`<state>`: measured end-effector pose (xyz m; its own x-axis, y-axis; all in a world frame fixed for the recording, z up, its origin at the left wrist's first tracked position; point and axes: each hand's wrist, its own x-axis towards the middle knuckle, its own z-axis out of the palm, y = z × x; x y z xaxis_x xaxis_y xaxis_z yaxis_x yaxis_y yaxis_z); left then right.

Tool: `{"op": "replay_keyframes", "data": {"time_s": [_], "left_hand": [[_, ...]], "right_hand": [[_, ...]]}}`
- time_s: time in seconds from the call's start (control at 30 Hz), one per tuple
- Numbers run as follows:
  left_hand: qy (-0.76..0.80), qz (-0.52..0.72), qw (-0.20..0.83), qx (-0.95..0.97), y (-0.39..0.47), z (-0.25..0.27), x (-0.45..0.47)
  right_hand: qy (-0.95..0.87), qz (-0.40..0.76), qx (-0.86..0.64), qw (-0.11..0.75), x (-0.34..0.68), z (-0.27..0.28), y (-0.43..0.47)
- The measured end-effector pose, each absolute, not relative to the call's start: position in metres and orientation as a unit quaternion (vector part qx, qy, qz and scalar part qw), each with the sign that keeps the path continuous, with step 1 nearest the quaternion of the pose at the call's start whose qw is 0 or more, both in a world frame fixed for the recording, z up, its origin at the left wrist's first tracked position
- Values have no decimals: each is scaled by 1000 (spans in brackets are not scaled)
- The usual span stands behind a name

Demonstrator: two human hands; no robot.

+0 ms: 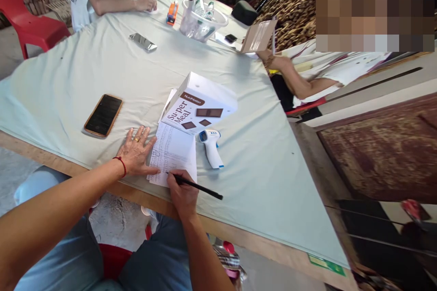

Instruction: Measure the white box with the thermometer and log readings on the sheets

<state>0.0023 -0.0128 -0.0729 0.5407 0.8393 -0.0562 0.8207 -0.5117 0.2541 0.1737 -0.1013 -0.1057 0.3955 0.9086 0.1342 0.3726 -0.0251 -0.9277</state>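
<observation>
My right hand (183, 193) is closed around a black pen (201, 188), its tip at the lower part of a written sheet of paper (174, 157). Spread flat, my left hand (138, 152) rests on the table and over the sheet's left edge, with a ring and a red bracelet showing. A white box marked "Super Meal" (201, 104) covers the top of the paper. Just right of the sheet lies a white and blue infrared thermometer (212, 148). Left of my left hand is a phone in an orange-brown case (104, 115).
The table wears a pale green cloth (259, 159). Farther back are a silver phone (143, 42), an orange tape dispenser (172, 12) and a clear basket of bottles (204, 20). People sit at the far left, far end and right; one holds a cardboard-backed pad (258, 36).
</observation>
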Motion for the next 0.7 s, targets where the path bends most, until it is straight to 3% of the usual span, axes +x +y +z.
{"op": "replay_keyframes", "data": {"time_s": [0.7], "left_hand": [[477, 55, 123, 868, -12, -78, 2]], "right_hand": [[-485, 263, -666, 502, 175, -107, -101]]}}
